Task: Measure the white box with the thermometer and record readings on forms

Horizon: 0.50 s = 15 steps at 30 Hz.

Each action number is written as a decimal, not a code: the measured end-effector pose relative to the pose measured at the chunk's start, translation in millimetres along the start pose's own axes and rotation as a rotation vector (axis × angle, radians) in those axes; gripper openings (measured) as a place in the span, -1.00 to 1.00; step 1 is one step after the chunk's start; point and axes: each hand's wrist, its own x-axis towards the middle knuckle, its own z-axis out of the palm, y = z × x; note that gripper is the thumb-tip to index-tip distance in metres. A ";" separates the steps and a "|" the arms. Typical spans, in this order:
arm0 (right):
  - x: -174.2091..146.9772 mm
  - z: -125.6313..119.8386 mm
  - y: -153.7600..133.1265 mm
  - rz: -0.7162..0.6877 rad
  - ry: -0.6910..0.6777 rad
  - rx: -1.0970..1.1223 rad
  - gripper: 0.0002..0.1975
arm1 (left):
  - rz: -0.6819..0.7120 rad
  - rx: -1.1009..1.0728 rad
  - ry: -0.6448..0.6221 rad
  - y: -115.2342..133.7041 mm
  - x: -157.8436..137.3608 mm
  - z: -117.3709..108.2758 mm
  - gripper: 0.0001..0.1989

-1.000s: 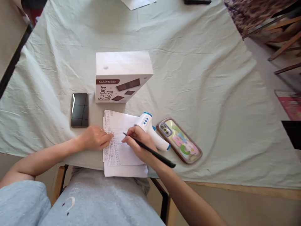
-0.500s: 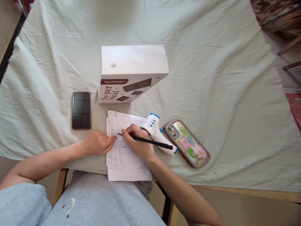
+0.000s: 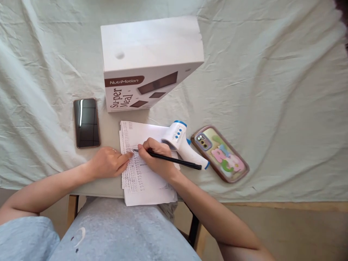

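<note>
My right hand [image 3: 157,158] grips a black pen [image 3: 176,160] whose tip meets the handwritten sheets of paper [image 3: 152,197] near their left side. The sheets lie stacked at the table's near edge, with columns of small writing down the left. My left hand [image 3: 107,162] rests at the paper's left edge, its index fingertip pressing on the writing beside the pen tip and its other fingers curled. A white and blue infrared thermometer [image 3: 187,148] lies just right of my right hand, partly over the sheets. The right hand and pen cover some of the page.
A white NutriMotion box [image 3: 152,47] stands behind the paper. A dark-screened phone [image 3: 87,123] lies at left. Right of the thermometer, a phone in a decorated case [image 3: 221,154] lies face down. A pale, wrinkled cloth [image 3: 272,108] covers the table.
My view has shifted and drawn nearer, so the box looks larger and higher. Both hands keep nearly the same place on the paper, the pen still at the left column.
</note>
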 end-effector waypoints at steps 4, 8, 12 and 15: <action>0.4 1.6 3.4 -0.073 0.062 0.027 -0.71 | -0.004 0.003 -0.016 0.2 1.0 -1.5 -0.74; 0.7 1.6 2.3 -0.107 0.075 0.002 -0.70 | -0.001 0.005 -0.019 0.1 1.8 -2.4 -0.75; 0.5 1.1 2.0 -0.113 0.087 0.001 -0.71 | 0.002 0.009 -0.009 -0.1 2.0 -2.1 -0.75; 0.6 1.1 3.5 -0.108 0.096 0.010 -0.71 | -0.002 0.005 -0.013 -0.4 2.2 -1.7 -0.75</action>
